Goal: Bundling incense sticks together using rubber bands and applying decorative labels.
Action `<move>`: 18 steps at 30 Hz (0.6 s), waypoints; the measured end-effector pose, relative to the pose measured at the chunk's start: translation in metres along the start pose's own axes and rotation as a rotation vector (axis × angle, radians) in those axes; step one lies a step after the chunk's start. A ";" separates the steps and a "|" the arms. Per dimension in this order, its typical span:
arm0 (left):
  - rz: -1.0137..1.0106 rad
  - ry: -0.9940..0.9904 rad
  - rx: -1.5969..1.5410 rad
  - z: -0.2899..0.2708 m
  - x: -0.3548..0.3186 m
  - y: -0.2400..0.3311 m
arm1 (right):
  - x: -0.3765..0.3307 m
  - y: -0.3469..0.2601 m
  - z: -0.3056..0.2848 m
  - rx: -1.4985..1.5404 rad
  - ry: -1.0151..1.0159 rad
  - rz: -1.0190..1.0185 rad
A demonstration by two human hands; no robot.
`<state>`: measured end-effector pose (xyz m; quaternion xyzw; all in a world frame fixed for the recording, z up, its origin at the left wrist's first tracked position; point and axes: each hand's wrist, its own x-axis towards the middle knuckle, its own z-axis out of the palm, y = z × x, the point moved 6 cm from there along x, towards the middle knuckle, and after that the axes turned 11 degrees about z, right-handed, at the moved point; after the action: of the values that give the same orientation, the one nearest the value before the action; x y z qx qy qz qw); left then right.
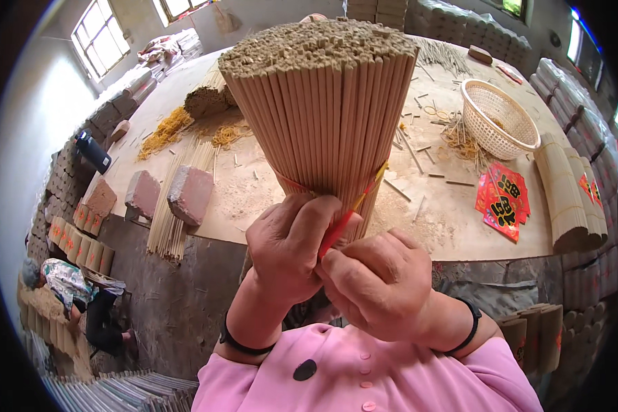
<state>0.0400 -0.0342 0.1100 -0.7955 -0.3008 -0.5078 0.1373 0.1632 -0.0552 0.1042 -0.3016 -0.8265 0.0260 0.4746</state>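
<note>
The person's forearms (257, 314) are angling inward until the knuckles nearly meet, the left hand (288, 240) curling almost closed against the stick bundle (326, 130), its exact hold unclear, while the right hand (381, 281) is folding tightly and pinching a red strip (335, 235). Directly ahead, by the near edge of the table (460, 244), the bundle is pointing its packed stick ends upward, its long axis rising from the hands toward the view's top.
</note>
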 end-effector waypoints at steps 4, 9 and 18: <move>-0.203 0.046 -0.201 -0.001 -0.003 -0.017 | 0.002 0.014 -0.019 0.243 0.220 0.038; -0.333 -0.001 -0.408 -0.002 -0.007 -0.026 | -0.001 0.036 0.005 0.083 0.175 0.124; -0.183 0.092 -0.352 0.000 -0.001 -0.026 | 0.002 0.039 0.021 0.089 0.213 0.127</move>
<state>0.0237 -0.0138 0.1070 -0.7526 -0.2720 -0.5986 -0.0372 0.1646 -0.0170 0.0813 -0.3330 -0.7489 0.0602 0.5698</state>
